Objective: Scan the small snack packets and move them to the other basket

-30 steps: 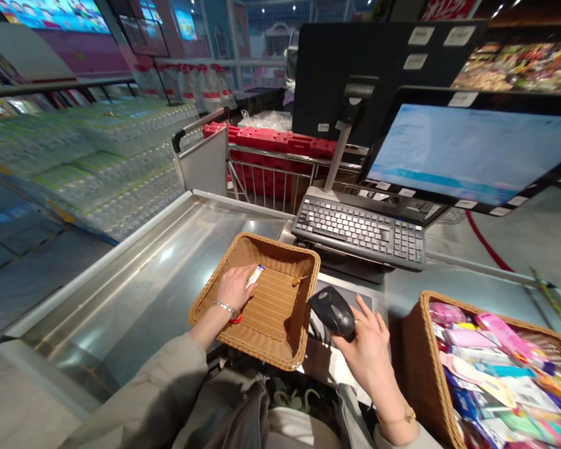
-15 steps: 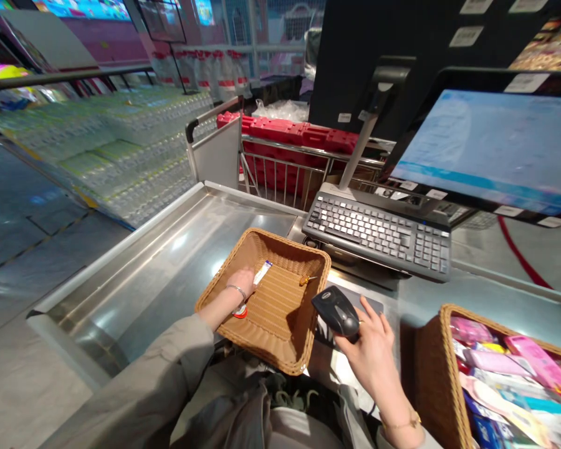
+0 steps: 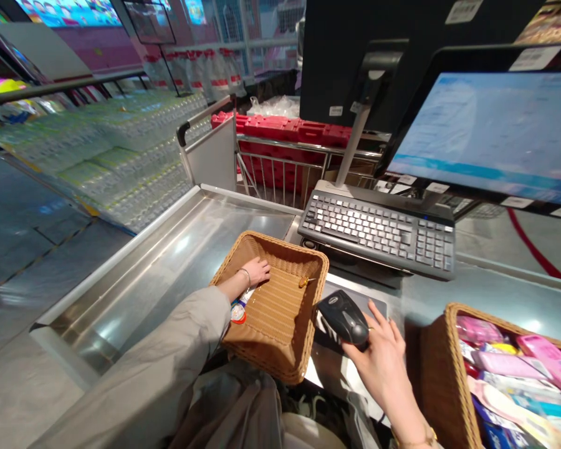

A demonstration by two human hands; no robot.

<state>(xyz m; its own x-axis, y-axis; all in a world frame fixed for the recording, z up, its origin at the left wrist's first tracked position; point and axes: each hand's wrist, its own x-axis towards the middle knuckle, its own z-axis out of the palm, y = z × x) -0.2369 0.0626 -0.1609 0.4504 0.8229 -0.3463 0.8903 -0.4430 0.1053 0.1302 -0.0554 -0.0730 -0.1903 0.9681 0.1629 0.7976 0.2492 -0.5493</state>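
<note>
A brown woven basket [image 3: 318, 262] rests on the metal counter in front of me. Inside it is my left hand [image 3: 258, 270], fingers stretched out over the basket's far left part and nothing visible in them. Below my left wrist lie a small red-rimmed round item [image 3: 238, 313] and a narrow white-and-blue packet [image 3: 247, 295], partly covered by my arm. A small orange-yellow item [image 3: 303, 282] lies by the right wall of the basket. Just right of the basket, my right hand [image 3: 378, 343] grips a black barcode scanner [image 3: 343, 317], its head tilted toward the basket rim.
A black keyboard [image 3: 378, 231] and a lit monitor [image 3: 490, 131] stand behind the scanner. At the right, a second woven basket [image 3: 453, 362] is filled with colourful packaged goods. A raised metal edge [image 3: 116, 249] borders the counter's left side. Bottled water packs [image 3: 121, 149] are stacked beyond.
My left hand has moved up and away inside the basket. The white-and-blue packet, earlier at its fingers, now lies lower left near the red-rimmed item. My right hand still holds the scanner.
</note>
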